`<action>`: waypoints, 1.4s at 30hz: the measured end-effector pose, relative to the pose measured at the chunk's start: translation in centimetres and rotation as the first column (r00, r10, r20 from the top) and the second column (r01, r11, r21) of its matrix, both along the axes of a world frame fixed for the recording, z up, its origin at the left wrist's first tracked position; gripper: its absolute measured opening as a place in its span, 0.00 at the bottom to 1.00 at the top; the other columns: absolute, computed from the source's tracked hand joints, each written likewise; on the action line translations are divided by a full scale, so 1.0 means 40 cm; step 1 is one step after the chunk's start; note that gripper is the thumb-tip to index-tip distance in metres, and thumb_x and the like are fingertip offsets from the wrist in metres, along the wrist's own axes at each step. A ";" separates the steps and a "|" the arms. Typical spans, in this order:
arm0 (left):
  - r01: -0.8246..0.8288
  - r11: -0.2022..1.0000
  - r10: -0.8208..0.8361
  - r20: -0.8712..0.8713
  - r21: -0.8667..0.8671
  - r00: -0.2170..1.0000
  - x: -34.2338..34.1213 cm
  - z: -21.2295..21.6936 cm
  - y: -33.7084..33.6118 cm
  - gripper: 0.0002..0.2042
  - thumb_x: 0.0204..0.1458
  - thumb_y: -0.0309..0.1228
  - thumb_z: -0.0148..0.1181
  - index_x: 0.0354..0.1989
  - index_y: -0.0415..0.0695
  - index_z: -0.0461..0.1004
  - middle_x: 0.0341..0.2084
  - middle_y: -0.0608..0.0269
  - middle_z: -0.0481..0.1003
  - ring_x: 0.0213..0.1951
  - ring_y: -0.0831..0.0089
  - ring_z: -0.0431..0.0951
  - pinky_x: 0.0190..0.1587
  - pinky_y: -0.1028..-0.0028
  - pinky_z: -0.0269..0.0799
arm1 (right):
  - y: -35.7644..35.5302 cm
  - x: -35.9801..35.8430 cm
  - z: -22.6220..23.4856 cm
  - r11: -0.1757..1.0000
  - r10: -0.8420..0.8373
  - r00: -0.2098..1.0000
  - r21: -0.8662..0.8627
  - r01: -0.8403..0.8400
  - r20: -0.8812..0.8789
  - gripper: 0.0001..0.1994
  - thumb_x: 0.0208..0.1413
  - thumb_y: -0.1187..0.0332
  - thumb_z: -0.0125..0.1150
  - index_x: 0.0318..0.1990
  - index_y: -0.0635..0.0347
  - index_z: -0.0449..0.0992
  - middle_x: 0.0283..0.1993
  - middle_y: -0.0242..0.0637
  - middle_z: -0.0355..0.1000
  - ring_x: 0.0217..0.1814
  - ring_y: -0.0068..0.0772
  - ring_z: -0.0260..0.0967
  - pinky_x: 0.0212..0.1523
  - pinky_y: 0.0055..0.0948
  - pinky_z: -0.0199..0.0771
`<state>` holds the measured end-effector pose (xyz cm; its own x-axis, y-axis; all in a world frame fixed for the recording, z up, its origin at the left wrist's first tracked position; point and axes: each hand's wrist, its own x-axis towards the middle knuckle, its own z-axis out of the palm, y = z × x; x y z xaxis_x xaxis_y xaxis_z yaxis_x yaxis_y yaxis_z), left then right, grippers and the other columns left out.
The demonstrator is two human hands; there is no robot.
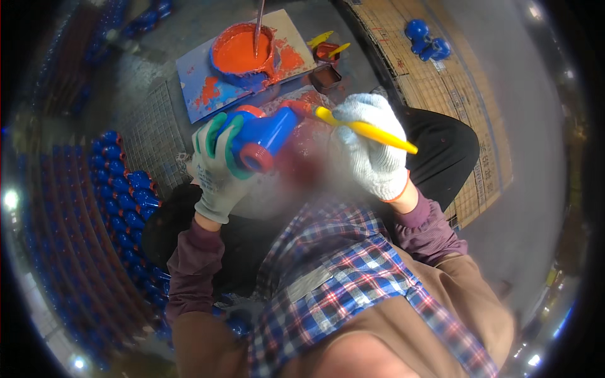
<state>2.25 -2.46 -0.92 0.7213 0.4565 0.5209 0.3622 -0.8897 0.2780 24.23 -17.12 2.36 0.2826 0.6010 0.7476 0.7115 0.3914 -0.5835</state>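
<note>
My left hand (217,157), in a white glove with green-coated fingers, grips a blue pipe fitting (270,133) with red-painted ends. The fitting is tilted, one end pointing to the upper right. My right hand (373,151), in a white knit glove, is closed around the yellow handle of a paintbrush (368,130). The brush's red-stained head meets the fitting's upper right end; whether the bristles press on its face or its rim I cannot tell. Just beyond my hands stands a paint-smeared blue bucket (272,74) of orange-red paint, a thin stick rising from it.
Under the bucket lies a paint-spotted board (192,82). Beside it is a small red-stained container (328,53) with yellow-handled brushes. Several blue fittings (120,189) stand in rows at the left, near a wire mesh (151,132). Cardboard (450,94) at the right bears more blue fittings (428,43).
</note>
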 end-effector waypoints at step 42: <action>0.977 0.124 0.845 0.535 -0.172 -0.013 -0.492 -0.082 0.224 0.38 0.56 0.60 0.52 0.67 0.47 0.58 0.60 0.37 0.65 0.54 0.35 0.71 0.45 0.40 0.77 | 0.243 0.042 0.137 0.985 0.110 0.757 -0.174 0.006 0.644 0.16 0.45 0.79 0.69 0.44 0.57 0.80 0.32 0.40 0.73 0.32 0.40 0.71 0.34 0.33 0.72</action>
